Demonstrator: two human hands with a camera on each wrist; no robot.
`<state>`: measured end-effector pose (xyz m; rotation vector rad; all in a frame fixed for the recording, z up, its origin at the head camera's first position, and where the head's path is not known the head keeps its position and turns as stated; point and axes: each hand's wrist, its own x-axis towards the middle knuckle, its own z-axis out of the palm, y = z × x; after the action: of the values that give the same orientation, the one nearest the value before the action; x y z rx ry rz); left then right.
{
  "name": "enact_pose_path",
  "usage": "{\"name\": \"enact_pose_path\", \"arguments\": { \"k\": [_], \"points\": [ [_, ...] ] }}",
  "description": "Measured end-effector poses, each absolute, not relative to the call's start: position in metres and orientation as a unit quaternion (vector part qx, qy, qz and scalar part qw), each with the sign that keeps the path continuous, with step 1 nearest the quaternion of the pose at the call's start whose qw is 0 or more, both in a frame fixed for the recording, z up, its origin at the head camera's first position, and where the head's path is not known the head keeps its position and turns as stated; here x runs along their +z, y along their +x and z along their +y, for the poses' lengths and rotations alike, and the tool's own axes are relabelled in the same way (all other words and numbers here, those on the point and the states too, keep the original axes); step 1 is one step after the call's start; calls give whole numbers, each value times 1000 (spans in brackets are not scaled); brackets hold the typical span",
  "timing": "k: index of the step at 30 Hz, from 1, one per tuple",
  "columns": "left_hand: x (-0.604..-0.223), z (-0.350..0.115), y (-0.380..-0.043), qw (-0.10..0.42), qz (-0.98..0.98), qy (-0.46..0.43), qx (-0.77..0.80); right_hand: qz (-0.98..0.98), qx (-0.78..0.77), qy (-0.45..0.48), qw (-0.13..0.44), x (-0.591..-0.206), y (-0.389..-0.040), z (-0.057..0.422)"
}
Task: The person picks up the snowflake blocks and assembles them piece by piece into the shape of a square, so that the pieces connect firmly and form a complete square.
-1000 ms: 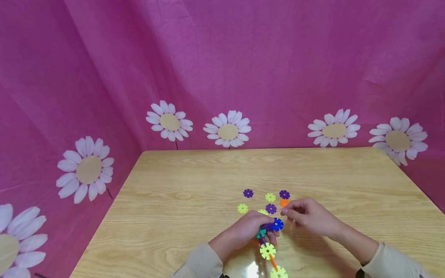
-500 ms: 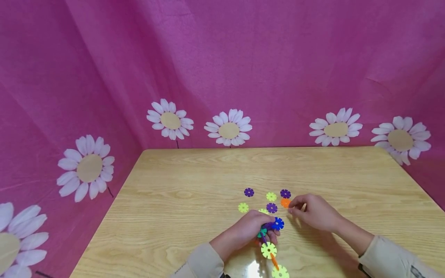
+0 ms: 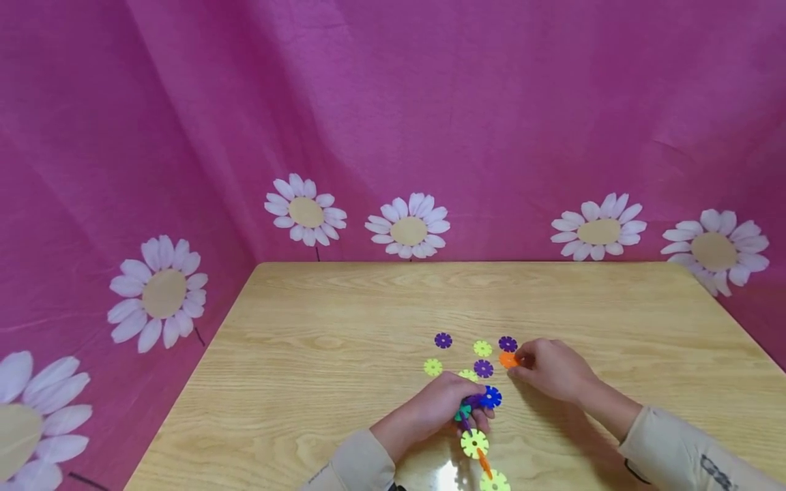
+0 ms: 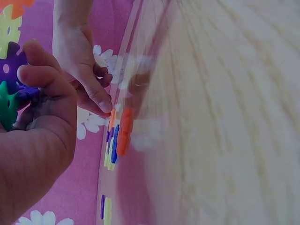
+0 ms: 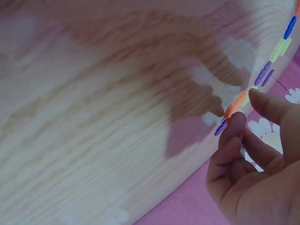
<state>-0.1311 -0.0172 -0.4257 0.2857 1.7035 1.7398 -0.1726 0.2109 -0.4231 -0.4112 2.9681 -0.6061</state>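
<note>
My left hand (image 3: 445, 402) grips a chain of interlocking snowflake discs. A blue disc (image 3: 491, 396) sticks out past its thumb, and a green disc (image 3: 463, 412) shows below the palm. From there the chain runs toward the near edge through a yellow disc (image 3: 474, 443), an edge-on orange disc (image 3: 484, 464) and another yellow one. In the left wrist view, a purple disc (image 4: 8, 68) sits against the curled fingers. My right hand (image 3: 555, 369) reaches farther out, thumb and index finger pinching the edges of a flat orange disc (image 3: 508, 360) on the table.
Loose discs lie around the orange one: purple (image 3: 507, 344), yellow (image 3: 482, 348) and several others toward the left. In the left wrist view another orange disc (image 4: 124, 132) lies on the table (image 3: 307, 382). A pink flowered cloth (image 3: 491, 123) hangs behind and beside the table.
My right hand has moved forward from beside the orange disc until its fingertips meet that disc's edge. The left hand and its chain have stayed nearly still; the view has shifted slightly.
</note>
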Motion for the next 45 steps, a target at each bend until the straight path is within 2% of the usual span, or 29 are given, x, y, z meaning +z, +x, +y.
{"name": "enact_pose_path", "arguments": {
  "k": [7, 14, 23, 26, 45],
  "points": [
    [-426, -19, -130, 345, 658, 101, 662, 976, -172, -132, 20, -426, -177, 204],
    [-425, -21, -131, 354, 653, 105, 661, 976, -178, -127, 28, -424, -180, 203],
    [-427, -20, -133, 359, 654, 102, 658, 949, -282, -106, 92, -429, -188, 212],
    [-426, -20, -133, 361, 659, 100, 653, 944, -301, -100, 96, -429, -188, 213],
    [-429, -20, -138, 359, 660, 97, 653, 932, -326, -156, 13, -424, -175, 209]
  ]
}}
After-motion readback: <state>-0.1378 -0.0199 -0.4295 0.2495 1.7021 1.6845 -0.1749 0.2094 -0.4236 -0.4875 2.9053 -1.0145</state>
